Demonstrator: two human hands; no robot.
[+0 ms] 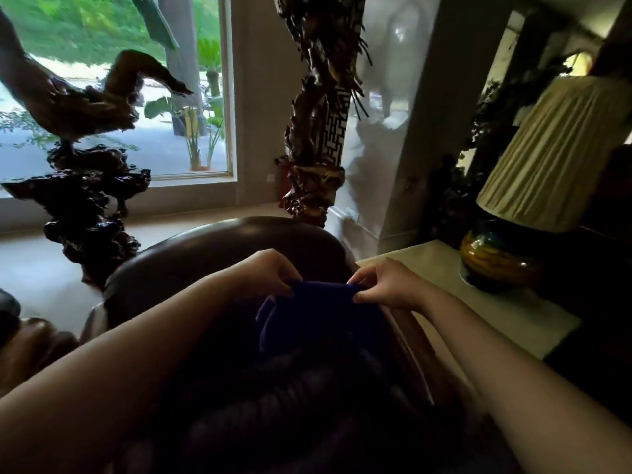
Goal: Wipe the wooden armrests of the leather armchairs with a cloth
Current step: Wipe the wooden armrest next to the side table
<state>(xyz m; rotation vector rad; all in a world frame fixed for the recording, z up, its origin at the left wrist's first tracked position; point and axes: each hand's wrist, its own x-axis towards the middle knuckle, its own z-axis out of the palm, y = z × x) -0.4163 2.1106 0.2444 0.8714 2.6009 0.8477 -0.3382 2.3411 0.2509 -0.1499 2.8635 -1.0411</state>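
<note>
A dark blue cloth (318, 316) hangs in front of me over the seat of a dark brown leather armchair (219, 248). My left hand (270, 271) pinches the cloth's upper left edge and my right hand (386, 285) pinches its upper right edge, so the top edge is stretched between them. The chair's glossy wooden armrest on the right (410, 336) runs just under my right forearm. Another carved wooden armrest (37, 340) shows at the lower left. The seat below the cloth is too dark to make out.
A pale-topped side table (485, 313) stands right of the chair with a ceramic lamp (499, 261) and pleated shade on it. Tall dark root-wood sculptures stand at the left (85, 200) and behind the chair (318, 131). A large window (102, 80) fills the back left.
</note>
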